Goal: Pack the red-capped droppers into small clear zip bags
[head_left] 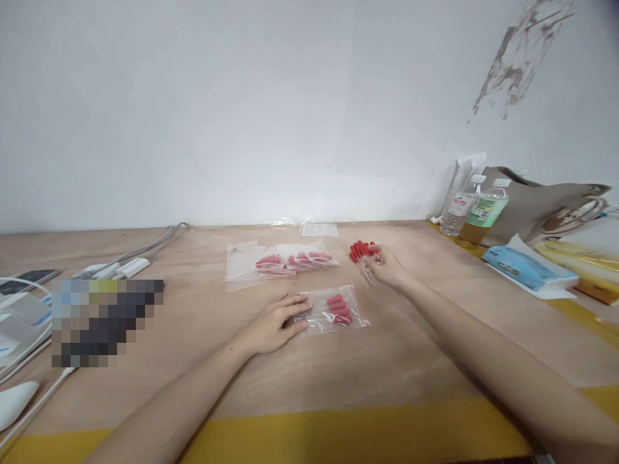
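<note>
A clear zip bag [360, 308] lies flat on the table, with several red-bulbed droppers [339, 309] inside, their red ends to the right. My left hand [278, 322] rests on the bag's left end, fingers stretched and thumb apart. Farther back on the right is a loose pile of red-bulbed droppers [358, 250] with thin clear stems. My right hand [384, 265] is at the pile's right side, its fingers curled in a pinch on a dropper; the fingertips are partly hidden. Behind the left hand lie overlapping filled bags [297, 261] of droppers.
Flat clear bags [319, 230] lie by the wall. At right stand two bottles [483, 212], a grey bag [527, 200] and a blue tissue pack [527, 267]. On the left are cables [155, 243], white adapters [133, 267], a blurred dark object [106, 322] and a white mouse [17, 403].
</note>
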The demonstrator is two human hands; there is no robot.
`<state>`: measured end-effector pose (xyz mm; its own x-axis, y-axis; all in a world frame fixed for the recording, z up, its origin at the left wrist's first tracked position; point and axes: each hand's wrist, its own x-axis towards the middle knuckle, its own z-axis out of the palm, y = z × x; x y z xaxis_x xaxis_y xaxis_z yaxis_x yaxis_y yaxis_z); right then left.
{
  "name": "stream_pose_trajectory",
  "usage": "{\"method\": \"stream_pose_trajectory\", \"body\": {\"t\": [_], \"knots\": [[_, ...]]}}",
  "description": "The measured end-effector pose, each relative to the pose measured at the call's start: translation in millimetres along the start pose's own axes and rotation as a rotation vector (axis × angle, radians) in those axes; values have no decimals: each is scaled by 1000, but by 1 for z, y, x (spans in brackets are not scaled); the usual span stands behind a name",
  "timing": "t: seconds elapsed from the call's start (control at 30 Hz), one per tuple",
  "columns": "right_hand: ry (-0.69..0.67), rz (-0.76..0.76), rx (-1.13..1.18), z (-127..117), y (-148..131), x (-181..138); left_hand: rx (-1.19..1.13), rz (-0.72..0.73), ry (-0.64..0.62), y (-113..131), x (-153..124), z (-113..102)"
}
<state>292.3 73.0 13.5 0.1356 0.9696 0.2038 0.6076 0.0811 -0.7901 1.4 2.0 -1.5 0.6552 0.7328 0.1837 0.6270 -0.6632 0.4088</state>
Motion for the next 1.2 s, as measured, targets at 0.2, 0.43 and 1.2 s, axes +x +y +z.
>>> {"method": "stream_pose_trajectory", "body": {"t": [0.2, 0.43, 1.2], "knots": [[-20, 82, 593, 4, 19, -32, 4, -1, 15, 1, 0, -1], [120, 133, 716, 23, 21, -37, 18, -1, 11, 1, 0, -1], [-105, 211, 909, 21, 12, -53, 8, 14, 25, 2, 0, -1]]}}
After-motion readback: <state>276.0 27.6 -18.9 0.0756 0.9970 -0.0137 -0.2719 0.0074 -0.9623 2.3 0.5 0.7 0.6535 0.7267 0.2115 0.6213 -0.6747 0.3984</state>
